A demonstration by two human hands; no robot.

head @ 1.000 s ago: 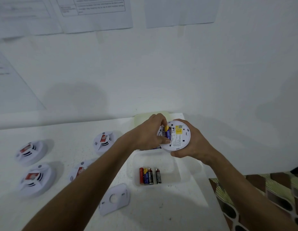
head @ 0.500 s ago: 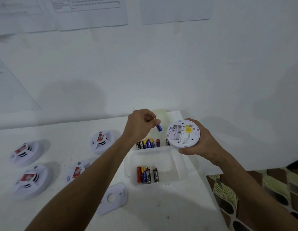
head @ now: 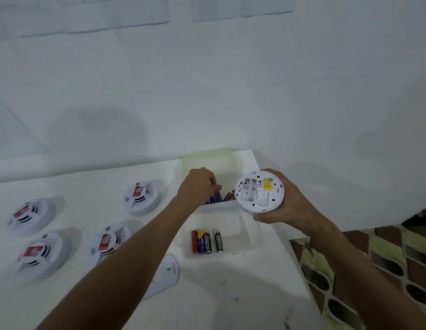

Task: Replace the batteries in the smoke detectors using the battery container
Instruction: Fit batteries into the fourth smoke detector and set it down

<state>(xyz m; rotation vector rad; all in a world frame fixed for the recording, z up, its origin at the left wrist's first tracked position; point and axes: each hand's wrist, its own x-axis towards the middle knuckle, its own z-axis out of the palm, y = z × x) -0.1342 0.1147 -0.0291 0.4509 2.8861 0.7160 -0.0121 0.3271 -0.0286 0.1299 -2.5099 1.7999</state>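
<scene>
A round white plastic smoke detector, back upward with its battery bay bare, is gripped by the right hand over the clear plastic battery container on the white counter. The left hand is curled over the far compartment's batteries; whether one is pinched cannot be told.

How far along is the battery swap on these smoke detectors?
Done: the round white smoke detector gripped by the right hand shows an empty battery bay. In hand: the left hand reaches among batteries in the clear plastic container's far compartment. Left: fitting batteries, refitting the white backplate, and apparently four detectors lying on the table.
</scene>
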